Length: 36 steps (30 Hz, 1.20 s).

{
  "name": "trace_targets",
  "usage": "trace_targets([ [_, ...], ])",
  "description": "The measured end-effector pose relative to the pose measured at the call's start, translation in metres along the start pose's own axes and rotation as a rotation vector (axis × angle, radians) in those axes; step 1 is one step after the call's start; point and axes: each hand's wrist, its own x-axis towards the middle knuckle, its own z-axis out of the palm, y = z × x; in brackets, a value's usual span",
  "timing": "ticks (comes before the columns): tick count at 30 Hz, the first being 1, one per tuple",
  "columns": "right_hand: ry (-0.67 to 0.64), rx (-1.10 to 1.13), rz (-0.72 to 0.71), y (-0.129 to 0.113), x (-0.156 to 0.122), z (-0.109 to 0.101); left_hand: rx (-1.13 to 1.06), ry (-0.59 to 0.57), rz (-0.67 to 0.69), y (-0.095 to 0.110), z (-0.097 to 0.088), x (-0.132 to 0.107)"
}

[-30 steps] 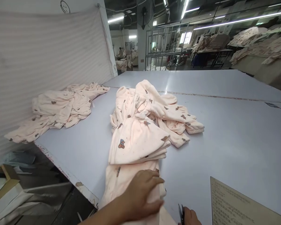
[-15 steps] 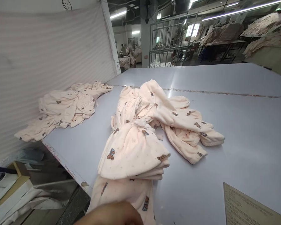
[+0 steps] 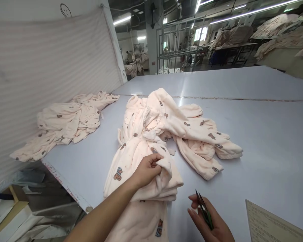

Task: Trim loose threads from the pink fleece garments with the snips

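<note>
A pale pink garment printed with brown bears lies bunched on the table, its sleeves stretched to the right and its folded hem layers toward me. My left hand is closed on the top layer of this garment, pinching and lifting a fold near its right edge. To the right, just above the table, my right hand holds a pair of dark thread snips with green on the handle. The blades point up and away, slightly apart, clear of the cloth.
A second pink bear-print pile lies at the left against a pale hanging sheet. A printed board rests at the table's near right. Beyond the table stand metal racks and heaped cloth.
My left hand has moved up from the bottom edge and lifted a fold of the garment. My right hand has come into view with the snips. The view has shifted slightly.
</note>
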Motion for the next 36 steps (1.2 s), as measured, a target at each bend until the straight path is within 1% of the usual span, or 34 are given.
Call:
trace_targets([
  [2, -0.058, -0.012, -0.097, -0.018, 0.020, 0.012, -0.100, 0.018, -0.007, 0.004, -0.009, -0.011],
  [5, -0.158, -0.050, -0.228, -0.040, 0.048, 0.030, -0.193, 0.085, 0.020, 0.007, -0.014, -0.019],
  [7, -0.226, -0.076, -0.286, -0.051, 0.059, 0.037, -0.226, 0.124, 0.041, 0.006, -0.016, -0.021],
  [9, -0.281, -0.107, -0.322, -0.056, 0.065, 0.038, -0.248, 0.137, 0.046, 0.004, -0.017, -0.022],
  [11, -0.299, -0.147, -0.333, -0.056, 0.065, 0.036, -0.265, 0.137, 0.041, 0.002, -0.017, -0.022],
  [15, -0.257, -0.239, -0.317, -0.052, 0.062, 0.032, -0.278, 0.142, 0.033, 0.002, -0.016, -0.022],
  [21, -0.257, -0.288, -0.331, -0.053, 0.060, 0.037, -0.223, 0.140, 0.037, -0.002, -0.017, -0.025],
  [29, -0.302, -0.288, -0.345, -0.058, 0.060, 0.038, -0.102, 0.114, 0.042, -0.007, -0.020, -0.027],
  [34, -0.275, -0.255, -0.315, -0.054, 0.058, 0.041, -0.026, 0.096, 0.025, -0.003, -0.022, -0.029],
  [36, -0.247, -0.232, -0.315, -0.051, 0.060, 0.043, -0.064, 0.095, 0.014, 0.000, -0.022, -0.029],
])
